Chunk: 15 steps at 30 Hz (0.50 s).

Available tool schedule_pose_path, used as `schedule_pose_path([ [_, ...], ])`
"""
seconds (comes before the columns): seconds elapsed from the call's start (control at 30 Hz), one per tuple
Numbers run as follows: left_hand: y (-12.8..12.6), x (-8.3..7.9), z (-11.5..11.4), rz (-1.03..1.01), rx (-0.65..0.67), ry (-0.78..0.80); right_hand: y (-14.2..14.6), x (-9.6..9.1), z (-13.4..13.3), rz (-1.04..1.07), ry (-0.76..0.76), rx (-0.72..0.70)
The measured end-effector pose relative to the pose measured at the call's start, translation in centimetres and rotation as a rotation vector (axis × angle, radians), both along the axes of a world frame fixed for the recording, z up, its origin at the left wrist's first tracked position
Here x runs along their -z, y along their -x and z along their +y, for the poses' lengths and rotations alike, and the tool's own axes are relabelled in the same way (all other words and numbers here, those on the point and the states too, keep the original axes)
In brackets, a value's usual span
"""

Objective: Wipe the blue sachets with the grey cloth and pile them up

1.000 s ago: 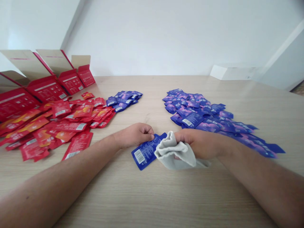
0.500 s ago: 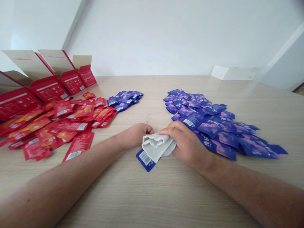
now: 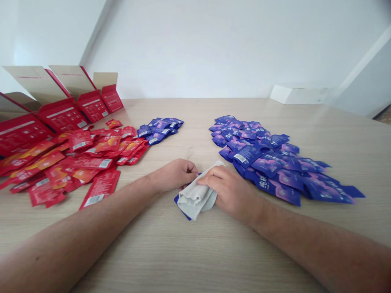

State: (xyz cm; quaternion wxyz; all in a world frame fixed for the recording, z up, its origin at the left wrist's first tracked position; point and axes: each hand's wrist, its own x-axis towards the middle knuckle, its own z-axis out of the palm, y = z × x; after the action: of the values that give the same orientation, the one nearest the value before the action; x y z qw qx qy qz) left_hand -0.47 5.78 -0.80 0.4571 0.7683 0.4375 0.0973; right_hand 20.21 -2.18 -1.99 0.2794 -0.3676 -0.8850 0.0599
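- The pale wall (image 3: 207,49) fills the background, behind the far edge of the counter.
- The light wood-grain counter (image 3: 171,260) carries everything else.
- A row of red boxes (image 3: 62,116) stands at the far left, four of them in view, with lids raised and pale insides showing.
- The big heap of blue packets (image 3: 269,162) spreads across the right side, many with pink shapes on their fronts; one near its left edge shows a barcode.
- The heap of red packets (image 3: 91,154) lies on the left, in front of the boxes, some orange-faced and some turned barcode up.
- A white box (image 3: 301,95) sits by the wall at the back right.
- The small heap of blue packets (image 3: 160,129) lies just beyond the right end of the red heap, left of centre.
- The right hand (image 3: 232,189) has its fingers clamped on the cloth, pressing it down from the right.
- The left hand (image 3: 177,175) has its fingers pinched together on the far end of the single packet.
- The pale grey cloth (image 3: 195,197) is folded, lying over most of that packet.
- The single blue packet (image 3: 185,215) is between the hands at the near middle, mostly hidden, its near edge showing.
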Motion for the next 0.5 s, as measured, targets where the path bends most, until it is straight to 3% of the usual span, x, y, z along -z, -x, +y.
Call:
schedule_pose_path([
  [0.17,-0.3,-0.7,-0.3,0.007,-0.001,0.002,0.3,-0.5,-0.9,-0.050,0.017,-0.133],
  [0.37,-0.5,-0.7,-0.3,-0.004,-0.034,0.058,-0.6,-0.4,0.2,-0.026,0.036,0.059],
  [0.5,-0.4,-0.6,-0.2,0.015,-0.034,0.051,0.2,-0.4,-0.6,-0.053,0.016,-0.088],
])
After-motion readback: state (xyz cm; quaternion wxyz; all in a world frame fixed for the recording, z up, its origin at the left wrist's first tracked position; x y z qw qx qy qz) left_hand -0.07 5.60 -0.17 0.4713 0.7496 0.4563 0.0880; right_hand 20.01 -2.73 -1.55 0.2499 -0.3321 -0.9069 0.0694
